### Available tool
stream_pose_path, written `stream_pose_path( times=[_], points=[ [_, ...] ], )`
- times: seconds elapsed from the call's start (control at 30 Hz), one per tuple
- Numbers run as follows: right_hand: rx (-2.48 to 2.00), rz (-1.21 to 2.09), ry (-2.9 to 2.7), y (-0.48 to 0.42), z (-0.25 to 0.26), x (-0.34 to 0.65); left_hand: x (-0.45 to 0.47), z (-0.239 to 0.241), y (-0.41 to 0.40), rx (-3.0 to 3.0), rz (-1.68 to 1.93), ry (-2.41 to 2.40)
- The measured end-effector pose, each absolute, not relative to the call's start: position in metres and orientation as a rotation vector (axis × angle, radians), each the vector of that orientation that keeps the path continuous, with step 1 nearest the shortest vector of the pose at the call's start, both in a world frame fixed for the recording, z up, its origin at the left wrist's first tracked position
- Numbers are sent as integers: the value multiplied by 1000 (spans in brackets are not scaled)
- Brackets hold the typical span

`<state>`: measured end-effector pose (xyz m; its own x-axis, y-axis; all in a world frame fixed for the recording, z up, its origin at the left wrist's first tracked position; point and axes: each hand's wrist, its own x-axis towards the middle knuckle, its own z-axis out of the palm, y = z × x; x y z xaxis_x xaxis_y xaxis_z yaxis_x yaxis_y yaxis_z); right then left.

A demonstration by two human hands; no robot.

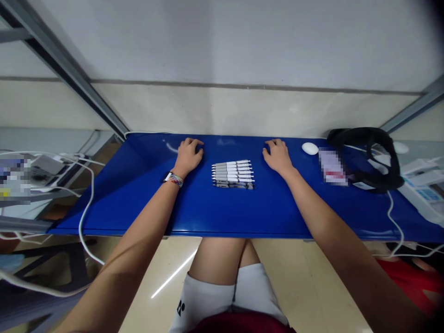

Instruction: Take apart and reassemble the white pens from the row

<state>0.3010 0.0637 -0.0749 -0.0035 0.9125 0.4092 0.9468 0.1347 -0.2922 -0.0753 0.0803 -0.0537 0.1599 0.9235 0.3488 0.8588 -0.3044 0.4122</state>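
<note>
Several pens point(233, 174) lie side by side in a row on the blue tabletop point(239, 212), tips pointing left. Most have white and grey barrels; the nearest is a darker, see-through black pen point(236, 185). My left hand point(189, 156) rests on the table to the left of the pens, fingers loosely spread and nothing in it. A woven bracelet point(175, 179) is on that wrist. To the right of the pens, my right hand point(276, 156) lies palm down with its fingers apart, also holding nothing. Neither hand touches the pens.
Right of my right hand are a white oval object point(310, 148), a blurred-out packet point(332, 166) and a black headset-like strap point(378, 159). White cables point(90, 203) hang at both sides. Grey metal posts point(74, 64) frame the table, with a wall behind it.
</note>
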Motion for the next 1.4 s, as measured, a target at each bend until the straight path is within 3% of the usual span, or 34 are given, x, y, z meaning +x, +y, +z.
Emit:
stream_pose_path(
  times=[1.4],
  points=[
    [-1827,-86,-1942,61,-70,297,-77,-56,83,2303,830,1799]
  ],
)
